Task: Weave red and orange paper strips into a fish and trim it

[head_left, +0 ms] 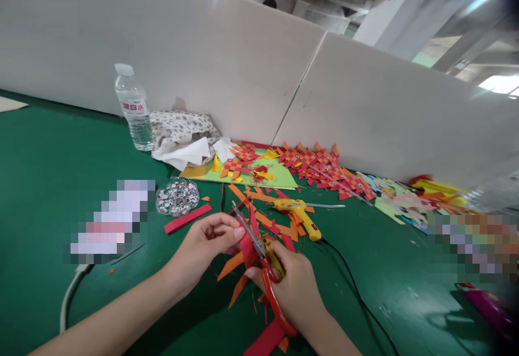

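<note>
My left hand (pixel 208 242) pinches a woven piece of red and orange paper strips (pixel 245 253) just above the green table. My right hand (pixel 294 286) grips red-handled scissors (pixel 263 261); their blades point up and to the left and lie across the red paper beside my left thumb. Loose orange and red strips (pixel 263 213) are scattered on the table behind both hands. A short red strip (pixel 187 219) lies to the left of my left hand.
A yellow glue gun (pixel 298 213) with a black cord lies right of the strips. A dish of googly eyes (pixel 177 196), a water bottle (pixel 133 107), a patterned cloth bag (pixel 180 129), and rows of finished woven paper fish (pixel 320 167) line the white partition (pixel 227 59).
</note>
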Motion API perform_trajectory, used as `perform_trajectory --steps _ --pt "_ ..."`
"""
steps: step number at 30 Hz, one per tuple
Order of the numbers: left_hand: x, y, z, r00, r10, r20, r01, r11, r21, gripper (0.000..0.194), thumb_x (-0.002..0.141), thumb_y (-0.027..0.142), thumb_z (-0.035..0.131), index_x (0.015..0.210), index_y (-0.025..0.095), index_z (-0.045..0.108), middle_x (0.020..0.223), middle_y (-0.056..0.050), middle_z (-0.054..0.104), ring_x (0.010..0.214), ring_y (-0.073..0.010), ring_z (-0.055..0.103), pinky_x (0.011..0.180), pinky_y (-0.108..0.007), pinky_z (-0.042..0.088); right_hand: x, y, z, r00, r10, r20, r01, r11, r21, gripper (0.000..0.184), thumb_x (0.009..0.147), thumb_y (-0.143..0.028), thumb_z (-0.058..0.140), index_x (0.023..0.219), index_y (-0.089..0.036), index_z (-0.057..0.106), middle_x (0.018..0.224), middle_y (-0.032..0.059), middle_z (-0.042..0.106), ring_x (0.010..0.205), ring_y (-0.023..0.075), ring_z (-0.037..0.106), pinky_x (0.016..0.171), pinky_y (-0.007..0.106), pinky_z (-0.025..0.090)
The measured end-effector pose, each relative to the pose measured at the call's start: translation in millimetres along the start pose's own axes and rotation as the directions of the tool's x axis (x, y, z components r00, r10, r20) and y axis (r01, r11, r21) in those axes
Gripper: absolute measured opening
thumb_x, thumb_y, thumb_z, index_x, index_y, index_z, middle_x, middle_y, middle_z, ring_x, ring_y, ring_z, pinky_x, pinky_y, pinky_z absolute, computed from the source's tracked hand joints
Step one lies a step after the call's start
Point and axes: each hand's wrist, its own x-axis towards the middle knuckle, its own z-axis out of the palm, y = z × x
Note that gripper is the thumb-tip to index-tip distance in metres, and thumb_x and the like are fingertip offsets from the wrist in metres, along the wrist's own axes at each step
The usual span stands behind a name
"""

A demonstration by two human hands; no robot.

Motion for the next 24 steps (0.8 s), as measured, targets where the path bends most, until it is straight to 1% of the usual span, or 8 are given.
perform_trajectory --steps 3,6,10,13,17,20,22,24 --pt "0.5 0.3 0.2 1.000 -0.003 -0.001 0.003 1.000 0.020 0.019 0.069 0.030 0.074 0.075 0.017 0.061 0.063 0.002 0.063 0.058 -0.0071 0.056 0.057 -0.016 0.043 0.2 1.2 -0.2 1.000 0.011 -0.026 -0.008 0.996 0.090 0.039 0.068 -0.052 0.063 0.062 -0.021 0.040 0.049 -0.0066 0.038 0.045 0.0092 0.033 0.045 0.021 0.024" --pt "1.0 1.4 -0.1 0.999 -0.002 -0.037 0.004 0.999 0.038 0.019 0.070 0.032 0.073 0.074 0.017 0.061 0.063 0.003 0.062 0.059 -0.0073 0.056 0.054 -0.015 0.041 0.9 4.7 -2.3 0.995 0.048 -0.088 -0.020 0.953 0.301 0.039 0.071 -0.054 0.060 0.065 -0.020 0.042 0.053 -0.0058 0.038 0.048 0.0095 0.033 0.045 0.021 0.026" --pt "1.7 3.9 -1.1 0.994 0.001 -0.112 0.007 0.997 0.072 0.019 0.072 0.035 0.070 0.075 0.019 0.061 0.072 0.003 0.061 0.068 -0.0080 0.056 0.057 -0.015 0.041 3.0 7.9 -5.6 0.975 0.175 -0.140 -0.057 0.797 0.601 0.034 0.079 -0.053 0.053 0.079 -0.021 0.047 0.058 -0.0060 0.038 0.047 0.0090 0.034 0.043 0.021 0.030" --pt "1.8 5.1 -2.1 0.993 -0.012 -0.114 0.016 0.999 0.034 0.021 0.072 0.036 0.069 0.076 0.019 0.056 0.085 0.000 0.065 0.073 -0.0089 0.056 0.060 -0.016 0.042 6.1 8.1 -6.6 0.952 0.260 -0.163 -0.048 0.652 0.756 0.032 0.077 -0.050 0.060 0.079 -0.021 0.046 0.064 -0.0050 0.042 0.048 0.0083 0.037 0.044 0.021 0.034" --pt "0.9 3.9 -2.8 0.994 -0.080 -0.073 0.074 0.994 -0.076 0.023 0.076 0.036 0.066 0.077 0.021 0.048 0.089 -0.001 0.068 0.057 -0.0055 0.053 0.055 -0.017 0.040 9.7 9.0 -5.7 0.950 0.282 -0.133 -0.039 0.531 0.847 0.033 0.069 -0.041 0.072 0.081 -0.020 0.049 0.079 -0.0008 0.054 0.052 0.0073 0.043 0.046 0.021 0.039" --pt "-0.2 2.8 -2.1 0.991 -0.126 -0.053 0.120 0.986 -0.112 0.023 0.077 0.035 0.064 0.077 0.022 0.045 0.086 0.001 0.068 0.055 -0.0058 0.055 0.057 -0.018 0.041 10.7 11.3 -3.5 0.953 0.298 -0.056 -0.110 0.511 0.852 0.036 0.065 -0.037 0.076 0.083 -0.020 0.051 0.090 0.0026 0.058 0.055 0.0081 0.046 0.047 0.022 0.042" --pt "-0.6 2.8 -0.9 0.988 -0.145 -0.045 0.139 0.982 -0.125 0.025 0.076 0.036 0.065 0.077 0.022 0.045 0.085 0.000 0.069 0.063 -0.0099 0.062 0.061 -0.020 0.044 10.7 12.4 -1.8 0.956 0.294 -0.014 -0.144 0.509 0.849 0.036 0.063 -0.036 0.077 0.082 -0.020 0.051 0.085 0.0020 0.058 0.056 0.0098 0.047 0.046 0.023 0.042" --pt "-0.3 3.0 0.6 0.988 -0.144 -0.047 0.138 0.983 -0.123 0.027 0.073 0.037 0.068 0.078 0.022 0.045 0.085 0.000 0.069 0.070 -0.0133 0.065 0.063 -0.023 0.045 10.3 11.6 -0.6 0.962 0.272 0.005 -0.140 0.479 0.867 0.036 0.063 -0.035 0.077 0.080 -0.020 0.050 0.076 -0.0004 0.056 0.057 0.0116 0.050 0.048 0.023 0.043"
